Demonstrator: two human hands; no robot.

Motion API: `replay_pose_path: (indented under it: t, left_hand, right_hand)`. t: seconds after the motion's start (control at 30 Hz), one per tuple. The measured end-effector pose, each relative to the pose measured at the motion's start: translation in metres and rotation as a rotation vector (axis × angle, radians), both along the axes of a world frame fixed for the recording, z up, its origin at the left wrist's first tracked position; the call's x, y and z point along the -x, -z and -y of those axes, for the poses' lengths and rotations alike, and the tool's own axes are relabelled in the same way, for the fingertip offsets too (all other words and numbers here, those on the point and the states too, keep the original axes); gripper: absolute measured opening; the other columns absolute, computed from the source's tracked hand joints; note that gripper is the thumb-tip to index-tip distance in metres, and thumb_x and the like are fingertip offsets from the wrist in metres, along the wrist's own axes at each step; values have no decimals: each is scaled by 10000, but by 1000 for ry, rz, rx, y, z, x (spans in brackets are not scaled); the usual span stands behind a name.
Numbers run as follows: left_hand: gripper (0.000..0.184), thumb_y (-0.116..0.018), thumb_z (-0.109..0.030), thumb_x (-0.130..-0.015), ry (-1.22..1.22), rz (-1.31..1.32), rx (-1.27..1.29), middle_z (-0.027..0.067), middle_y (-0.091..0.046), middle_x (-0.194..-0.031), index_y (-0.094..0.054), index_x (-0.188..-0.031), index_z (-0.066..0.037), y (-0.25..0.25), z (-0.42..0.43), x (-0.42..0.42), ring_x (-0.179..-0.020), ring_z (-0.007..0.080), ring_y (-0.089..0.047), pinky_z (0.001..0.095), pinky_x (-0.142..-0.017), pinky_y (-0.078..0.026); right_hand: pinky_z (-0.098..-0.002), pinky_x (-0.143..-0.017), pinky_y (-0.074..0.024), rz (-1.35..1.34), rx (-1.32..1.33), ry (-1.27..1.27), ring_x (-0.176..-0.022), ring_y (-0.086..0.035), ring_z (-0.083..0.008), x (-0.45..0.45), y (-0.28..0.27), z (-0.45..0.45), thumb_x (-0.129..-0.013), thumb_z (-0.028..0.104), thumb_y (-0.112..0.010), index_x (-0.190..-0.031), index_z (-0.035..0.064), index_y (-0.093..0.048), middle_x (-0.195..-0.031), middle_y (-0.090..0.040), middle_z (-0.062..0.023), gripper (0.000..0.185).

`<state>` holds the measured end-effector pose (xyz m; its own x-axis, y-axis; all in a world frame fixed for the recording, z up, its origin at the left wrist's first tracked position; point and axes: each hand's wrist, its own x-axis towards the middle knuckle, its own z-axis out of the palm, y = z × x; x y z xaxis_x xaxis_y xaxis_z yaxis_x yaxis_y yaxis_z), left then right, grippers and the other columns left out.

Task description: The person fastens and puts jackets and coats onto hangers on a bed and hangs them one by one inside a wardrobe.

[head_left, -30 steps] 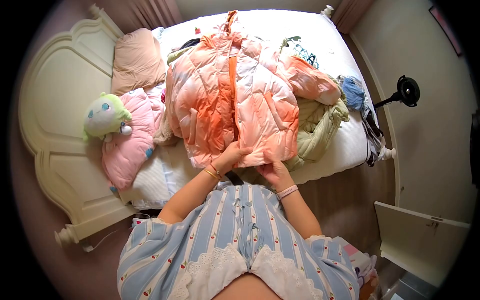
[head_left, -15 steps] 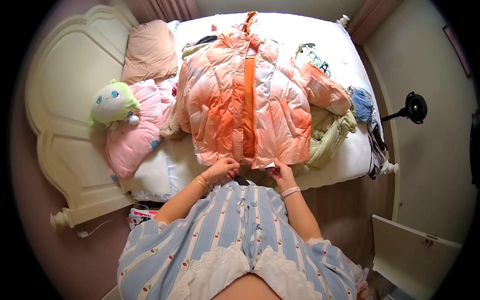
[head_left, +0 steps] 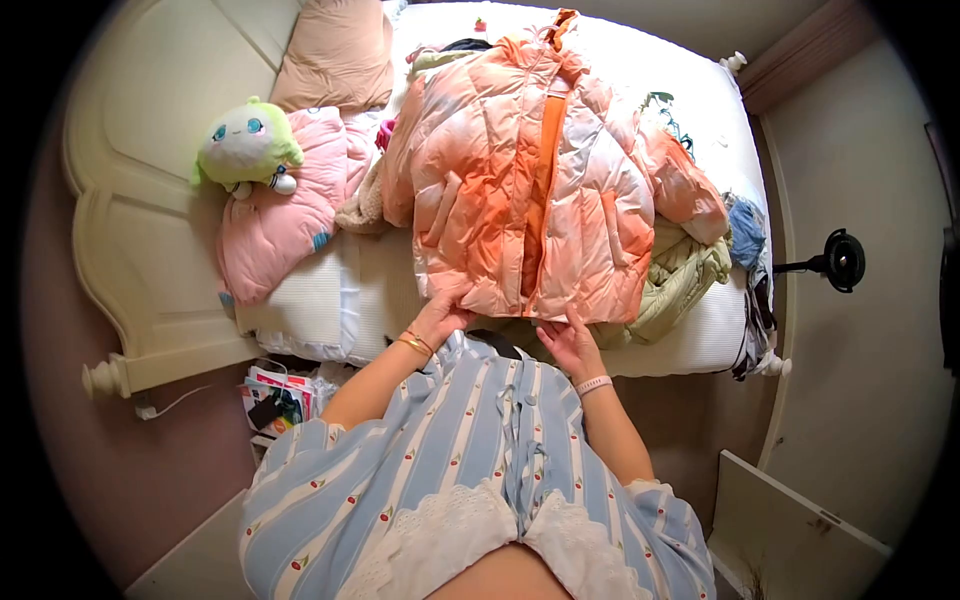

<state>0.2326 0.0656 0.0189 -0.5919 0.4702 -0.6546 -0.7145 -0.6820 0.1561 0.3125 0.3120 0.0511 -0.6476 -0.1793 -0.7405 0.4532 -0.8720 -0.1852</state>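
Observation:
An orange, peach and white puffer jacket [head_left: 490,190] lies spread on the bed, its front slightly parted over an orange lining. At the lower left part of the hem, my left hand [head_left: 441,318] is closed on the fabric, its fingertips partly hidden by the edge. My right hand [head_left: 572,350] holds the hem right of the front opening, with the thumb against the fabric and the fingers curled near the edge. A pale green garment [head_left: 675,285] lies partly under the jacket's right side.
A green-haired plush toy [head_left: 243,148] rests on a pink cushion [head_left: 280,230], near a beige pillow [head_left: 335,55] and the cream headboard [head_left: 150,190]. Blue clothing [head_left: 745,232] hangs at the bed's right edge. A black round-headed stand [head_left: 843,261] is beyond it. Papers [head_left: 275,398] sit lower left.
The view has shifted, so the bed and jacket appear further right and slightly higher. My left hand has moved outward along the hem, and the fingers of my right hand have spread somewhat.

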Motion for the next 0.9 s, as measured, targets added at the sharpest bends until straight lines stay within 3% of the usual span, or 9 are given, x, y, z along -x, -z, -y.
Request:
replay_pose_path:
  t: [0.1, 0.17, 0.23, 0.27, 0.37, 0.5, 0.63, 0.73, 0.9]
  left_hand:
    - [152, -620, -38, -833, 77, -159, -169, 48, -592, -948, -549, -965, -64, 11, -4, -2, -915, 174, -582, 347, -891, -479]
    - [218, -632, -27, -823, 114, -255, -380, 60, -598, -993, -545, -1020, -62, 22, -6, -6, -965, 187, -583, 353, -916, -469]
    - [256, -615, 18, -803, 110, -18, -35, 28, -566, -986, -535, -1014, -101, -38, -29, -7, -936, 171, -568, 339, -895, -474]
    - [311, -639, 2, -804, 122, -49, -69, 49, -554, -1058, -519, -1075, -91, -38, -31, -9, -991, 195, -559, 349, -917, -467]
    - [309, -635, -41, -831, 171, -58, -44, 76, -563, -1081, -514, -1114, -69, -24, -32, -11, -1011, 208, -567, 364, -915, -476]
    - [296, -603, -77, -868, 165, -59, -58, 101, -577, -1096, -511, -1147, -48, -4, -28, -9, -1021, 222, -579, 369, -901, -489]
    - [234, -547, -124, -910, 183, -1, -10, 91, -615, -1063, -538, -1128, -38, 9, -28, -7, -965, 206, -610, 346, -867, -507]
    - [222, -544, -166, -917, 203, 8, 28, 72, -636, -1032, -559, -1109, -56, 15, -23, -5, -927, 182, -623, 315, -816, -516]
    - [144, -592, -196, -884, 327, 67, 67, 35, -662, -911, -627, -988, -104, 19, -21, -4, -810, 147, -604, 276, -685, -479]
  right_hand:
    - [-382, -824, -490, -144, 4, 87, -948, -593, -230, 12, -4, 19, -860, 255, -643, -1032, 76, -577, -999, -636, -76, 257]
    - [-378, -803, -499, -393, -314, -145, -900, -597, -221, 14, -53, 36, -871, 217, -625, -1031, 68, -573, -961, -634, -78, 225]
    - [-369, -778, -505, -486, -483, -170, -862, -599, -212, 19, -57, 40, -883, 189, -600, -1015, 64, -579, -933, -632, -75, 182]
    - [-366, -770, -507, -516, -541, -178, -849, -599, -209, 22, -62, 42, -887, 179, -592, -1009, 62, -581, -924, -631, -74, 169]
    - [-356, -739, -512, -31, 31, -2, -810, -596, -194, 33, -76, 41, -900, 161, -559, -989, 64, -587, -878, -620, -59, 135]
    - [-337, -719, -509, 85, -42, -10, -800, -595, -183, 32, -76, 43, -889, 213, -591, -978, 87, -596, -866, -621, -49, 154]
    - [-321, -692, -507, -109, -19, -78, -745, -596, -164, 14, 10, 22, -871, 263, -625, -938, 115, -620, -825, -635, -25, 163]
    - [-323, -685, -504, -246, -375, -222, -716, -592, -142, 8, 13, 22, -870, 278, -627, -914, 137, -630, -766, -635, 8, 148]
    - [-311, -697, -488, -8, -184, -113, -723, -566, -131, 11, 8, 22, -877, 290, -619, -917, 154, -627, -756, -613, 18, 142]
